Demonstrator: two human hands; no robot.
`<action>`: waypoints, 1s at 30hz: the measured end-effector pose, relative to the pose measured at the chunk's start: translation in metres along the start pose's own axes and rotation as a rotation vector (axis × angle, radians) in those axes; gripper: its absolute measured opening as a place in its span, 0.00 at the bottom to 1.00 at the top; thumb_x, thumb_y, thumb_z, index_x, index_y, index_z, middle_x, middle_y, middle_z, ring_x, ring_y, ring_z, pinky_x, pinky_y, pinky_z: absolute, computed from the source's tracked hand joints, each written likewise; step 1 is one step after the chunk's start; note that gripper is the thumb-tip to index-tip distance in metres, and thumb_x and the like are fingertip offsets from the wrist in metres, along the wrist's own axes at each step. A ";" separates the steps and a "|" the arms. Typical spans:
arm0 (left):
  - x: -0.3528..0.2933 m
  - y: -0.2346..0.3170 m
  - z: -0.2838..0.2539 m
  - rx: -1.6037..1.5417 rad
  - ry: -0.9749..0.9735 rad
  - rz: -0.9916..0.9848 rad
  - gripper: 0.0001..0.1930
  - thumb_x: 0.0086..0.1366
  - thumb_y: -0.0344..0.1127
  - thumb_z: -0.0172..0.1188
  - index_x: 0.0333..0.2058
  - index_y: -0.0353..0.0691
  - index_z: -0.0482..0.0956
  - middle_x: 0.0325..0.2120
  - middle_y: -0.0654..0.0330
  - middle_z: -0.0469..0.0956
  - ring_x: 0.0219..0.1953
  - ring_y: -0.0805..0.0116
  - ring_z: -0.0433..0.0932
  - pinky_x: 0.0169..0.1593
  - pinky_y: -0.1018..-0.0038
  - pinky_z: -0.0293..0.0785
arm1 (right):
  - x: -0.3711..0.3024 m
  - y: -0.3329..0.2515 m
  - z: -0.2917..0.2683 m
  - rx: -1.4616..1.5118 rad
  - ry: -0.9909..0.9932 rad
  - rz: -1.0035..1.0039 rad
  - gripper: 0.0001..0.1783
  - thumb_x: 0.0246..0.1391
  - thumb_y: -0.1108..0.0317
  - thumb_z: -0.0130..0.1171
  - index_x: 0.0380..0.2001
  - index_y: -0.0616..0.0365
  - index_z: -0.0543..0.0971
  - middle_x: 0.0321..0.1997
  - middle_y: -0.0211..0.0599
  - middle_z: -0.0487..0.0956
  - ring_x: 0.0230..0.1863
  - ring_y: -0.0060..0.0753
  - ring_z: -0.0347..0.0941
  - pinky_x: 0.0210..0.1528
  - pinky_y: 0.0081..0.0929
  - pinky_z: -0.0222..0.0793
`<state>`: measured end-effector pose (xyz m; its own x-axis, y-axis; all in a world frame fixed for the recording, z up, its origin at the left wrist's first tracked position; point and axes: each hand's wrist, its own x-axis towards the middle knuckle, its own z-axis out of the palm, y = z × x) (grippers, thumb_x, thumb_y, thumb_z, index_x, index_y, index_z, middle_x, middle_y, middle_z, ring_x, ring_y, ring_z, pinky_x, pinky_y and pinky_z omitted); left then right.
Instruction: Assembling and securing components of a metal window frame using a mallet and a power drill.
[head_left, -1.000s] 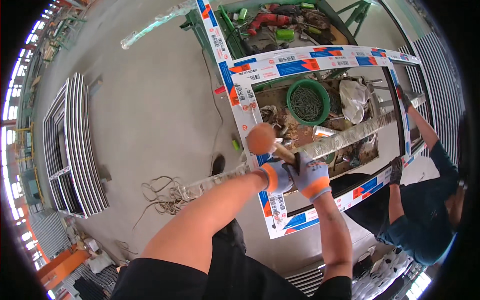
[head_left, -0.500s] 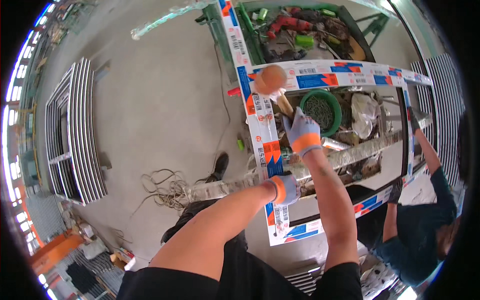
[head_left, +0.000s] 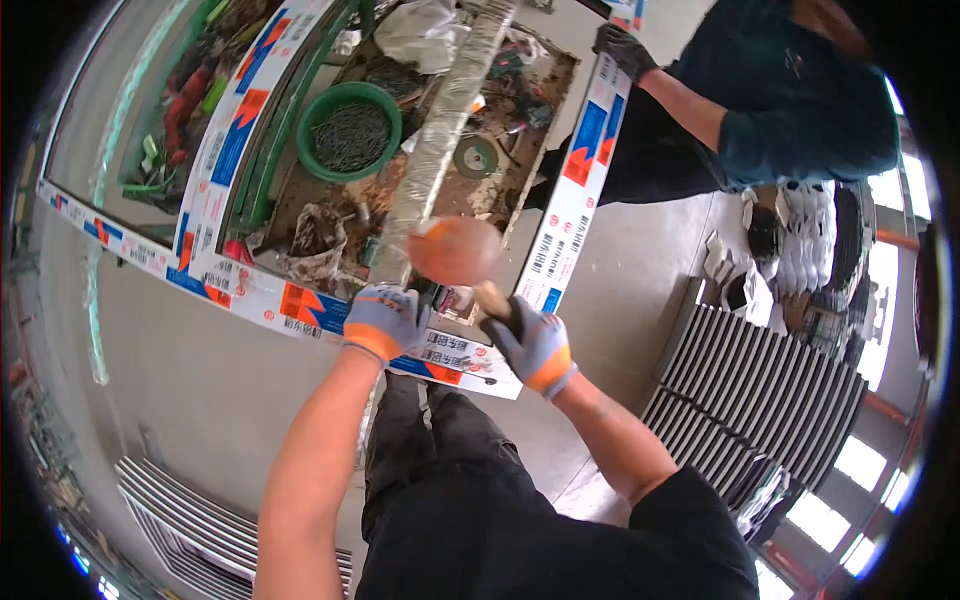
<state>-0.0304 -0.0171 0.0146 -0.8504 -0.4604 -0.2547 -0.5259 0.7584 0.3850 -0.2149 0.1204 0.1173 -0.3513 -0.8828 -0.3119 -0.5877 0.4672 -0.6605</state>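
My right hand (head_left: 532,345), in a grey and orange glove, is closed round the wooden handle of a mallet (head_left: 455,250). The mallet's rounded, reddish-brown head is raised above the near corner of a large frame (head_left: 580,185), whose bars carry white film with blue and orange print. My left hand (head_left: 385,320), gloved alike, is wrapped round the frame's near bar, left of that corner. Inside the frame's outline and below it, a green bowl (head_left: 308,155) holds many nails or screws (head_left: 350,138). A film-wrapped beam (head_left: 430,150) runs beneath the frame.
On the right a co-worker's black-gloved hand (head_left: 626,52) rests on the frame. A cluttered worktop (head_left: 490,205) lies under it, with a grinding disc (head_left: 476,157). Stacked metal profiles (head_left: 750,385) stand at the right, and a striped frame stack (head_left: 190,515) at lower left.
My view has turned, and I now face the frame's near corner. The mallet has moved from the bar joint to that corner. My left hand still grips the frame.
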 end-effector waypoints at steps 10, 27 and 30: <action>-0.008 0.018 -0.012 0.202 -0.037 -0.101 0.15 0.60 0.46 0.54 0.31 0.42 0.81 0.25 0.55 0.81 0.30 0.56 0.79 0.39 0.61 0.73 | -0.081 0.131 0.014 0.406 0.585 0.338 0.06 0.58 0.68 0.59 0.31 0.59 0.74 0.18 0.23 0.72 0.16 0.12 0.62 0.17 0.17 0.57; 0.004 0.020 0.003 0.164 0.020 -0.019 0.09 0.58 0.41 0.56 0.30 0.43 0.80 0.26 0.55 0.80 0.31 0.54 0.78 0.39 0.61 0.73 | 0.038 0.322 0.178 1.218 0.306 0.344 0.17 0.58 0.59 0.55 0.48 0.54 0.75 0.45 0.42 0.81 0.39 0.42 0.80 0.44 0.38 0.76; -0.019 0.006 -0.006 0.218 0.090 -0.041 0.09 0.58 0.41 0.57 0.31 0.43 0.81 0.26 0.55 0.80 0.31 0.55 0.78 0.39 0.61 0.73 | 0.045 0.241 0.177 2.064 -0.033 0.073 0.19 0.61 0.65 0.57 0.54 0.56 0.72 0.48 0.37 0.79 0.44 0.33 0.79 0.43 0.32 0.80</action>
<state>-0.0177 -0.0065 0.0272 -0.8313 -0.5249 -0.1827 -0.5527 0.8153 0.1724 -0.2433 0.1840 -0.1766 -0.3071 -0.8805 -0.3611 0.9382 -0.2165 -0.2701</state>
